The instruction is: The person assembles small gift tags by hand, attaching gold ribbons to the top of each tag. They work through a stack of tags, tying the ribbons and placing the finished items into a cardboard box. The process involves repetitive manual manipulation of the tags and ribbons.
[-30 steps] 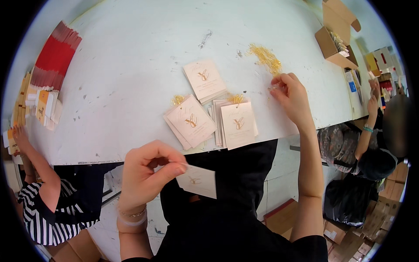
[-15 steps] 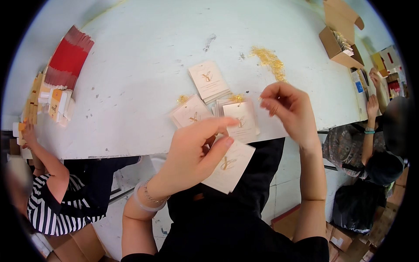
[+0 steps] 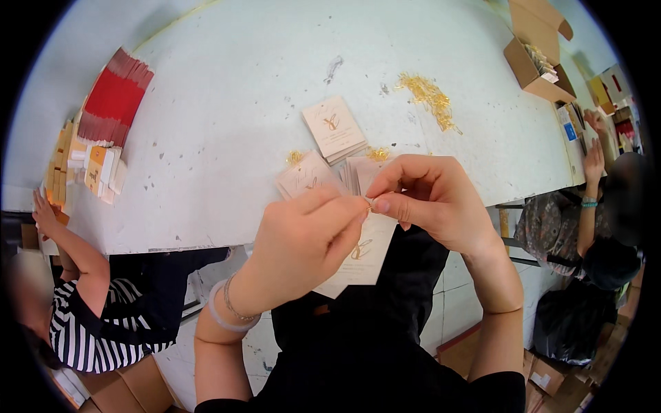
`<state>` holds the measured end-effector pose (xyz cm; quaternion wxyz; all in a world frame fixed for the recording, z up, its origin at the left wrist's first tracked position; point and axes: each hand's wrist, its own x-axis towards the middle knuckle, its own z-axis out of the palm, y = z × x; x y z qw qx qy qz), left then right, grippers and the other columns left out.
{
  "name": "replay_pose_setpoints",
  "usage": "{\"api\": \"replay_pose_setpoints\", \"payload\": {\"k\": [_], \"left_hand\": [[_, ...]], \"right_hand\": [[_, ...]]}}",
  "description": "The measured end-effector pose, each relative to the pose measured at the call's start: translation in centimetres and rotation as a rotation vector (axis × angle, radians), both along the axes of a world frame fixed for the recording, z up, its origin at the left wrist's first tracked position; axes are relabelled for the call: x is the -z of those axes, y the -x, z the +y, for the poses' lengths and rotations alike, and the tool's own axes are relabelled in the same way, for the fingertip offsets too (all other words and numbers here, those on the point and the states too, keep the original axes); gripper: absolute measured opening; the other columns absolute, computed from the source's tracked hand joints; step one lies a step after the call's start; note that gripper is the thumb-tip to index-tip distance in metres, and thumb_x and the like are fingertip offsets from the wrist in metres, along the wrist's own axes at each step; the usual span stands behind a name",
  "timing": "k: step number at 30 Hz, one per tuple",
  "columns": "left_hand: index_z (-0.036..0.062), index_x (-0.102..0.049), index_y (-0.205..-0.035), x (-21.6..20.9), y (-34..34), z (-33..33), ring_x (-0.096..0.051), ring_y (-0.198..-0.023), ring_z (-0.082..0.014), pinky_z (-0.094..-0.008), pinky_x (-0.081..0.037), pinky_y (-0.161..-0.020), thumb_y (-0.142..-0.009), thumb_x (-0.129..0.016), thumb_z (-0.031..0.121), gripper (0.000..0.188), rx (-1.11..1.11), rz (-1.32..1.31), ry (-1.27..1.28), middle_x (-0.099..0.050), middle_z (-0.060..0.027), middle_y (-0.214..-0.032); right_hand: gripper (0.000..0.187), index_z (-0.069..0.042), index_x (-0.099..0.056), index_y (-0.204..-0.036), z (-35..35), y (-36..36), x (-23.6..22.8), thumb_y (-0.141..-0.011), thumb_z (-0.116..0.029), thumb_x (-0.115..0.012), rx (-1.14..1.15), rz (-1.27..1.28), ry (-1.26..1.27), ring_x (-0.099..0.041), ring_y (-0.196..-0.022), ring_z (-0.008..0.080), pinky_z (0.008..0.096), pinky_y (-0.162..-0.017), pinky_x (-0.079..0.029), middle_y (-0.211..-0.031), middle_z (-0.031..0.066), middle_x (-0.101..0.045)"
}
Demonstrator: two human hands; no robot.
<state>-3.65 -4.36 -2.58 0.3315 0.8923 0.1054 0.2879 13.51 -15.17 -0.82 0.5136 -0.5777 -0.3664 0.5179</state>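
My left hand is closed, with cream tags printed in gold hanging beneath its fingers. My right hand pinches a tiny gold wire piece right at the left fingertips, and the two hands meet there. Its exact shape is mostly covered by fingers. Just beyond the hands, on the table, lie a squared stack of cream tags and another stack with gold wire pieces at its top. A third stack, also with gold pieces, is partly hidden by my right hand.
A loose pile of gold wire pins lies on the white table. Red bundles and small boxes stand at left, an open carton at far right. Co-workers' hands are at both sides.
My right hand has moved left and down to meet my left fingertips. The held tags now hang more upright, lower beneath the hands.
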Motion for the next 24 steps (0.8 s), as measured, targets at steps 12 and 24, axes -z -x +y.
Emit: {"api": "replay_pose_setpoints", "payload": {"k": [12,24], "left_hand": [[0.0014,-0.065,-0.085,-0.6,-0.6,-0.3,-0.052,-0.049,-0.0184,-0.0275,-0.039,-0.044,-0.078,-0.070,-0.003,0.009,-0.032,0.063,-0.115,-0.056,-0.0070,-0.064],[0.0024,-0.065,-0.087,-0.5,-0.9,-0.8,-0.059,-0.053,-0.0201,-0.0281,-0.045,-0.048,-0.082,-0.071,0.006,0.008,-0.130,0.065,0.121,-0.063,-0.0101,-0.069]], "right_hand": [[0.006,0.003,-0.064,-0.083,0.1,0.8,0.9,-0.082,0.000,-0.069,0.140,0.083,0.040,-0.056,-0.061,0.0069,0.0193,-0.054,-0.046,-0.076,0.0044,-0.063],[0.005,0.004,-0.062,-0.090,-0.8,2.1,1.5,-0.087,0.002,-0.065,0.286,0.133,-0.129,-0.056,-0.062,0.0086,0.0203,-0.057,-0.047,-0.084,0.0070,-0.064]]}}
